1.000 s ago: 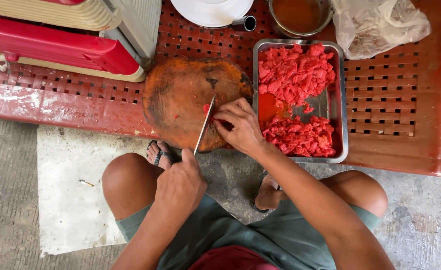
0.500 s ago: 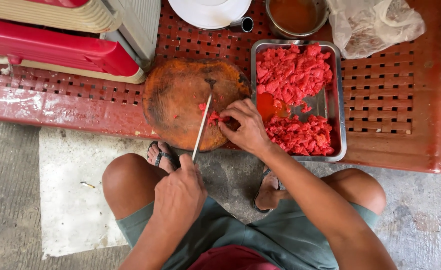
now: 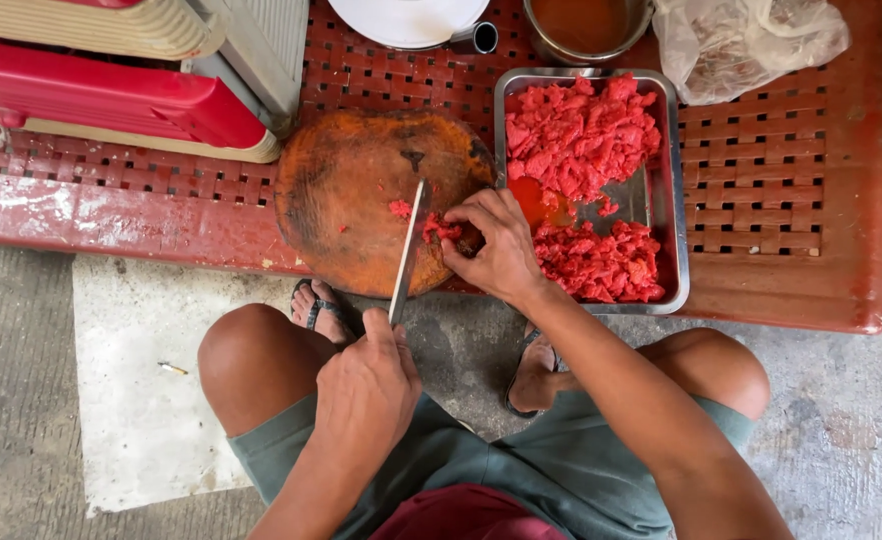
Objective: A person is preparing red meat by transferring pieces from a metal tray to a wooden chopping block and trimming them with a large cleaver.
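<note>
Head view: the left hand point(image 3: 366, 385) grips a knife point(image 3: 408, 248) over a round chopping board point(image 3: 351, 200); at its 3 o'clock, the right hand point(image 3: 496, 245) pinches red meat point(image 3: 441, 228) beside the steel tray point(image 3: 676, 180).

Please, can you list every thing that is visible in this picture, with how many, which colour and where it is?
cutting board: 1, round, orange-brown, on the red table, centre
knife: 1, silver blade, over the board
meat piece: 1, red, on the board under the right fingers
metal tray: 1, silver, right of the board, full of red meat
table: 1, red, slatted
bowl: 1, metal, brown liquid, top edge
plate: 1, white, top edge
plastic bag: 1, clear, top right
sandals: 2, dark, on the floor
left hand: holds the knife handle
right hand: holds the meat piece
</note>
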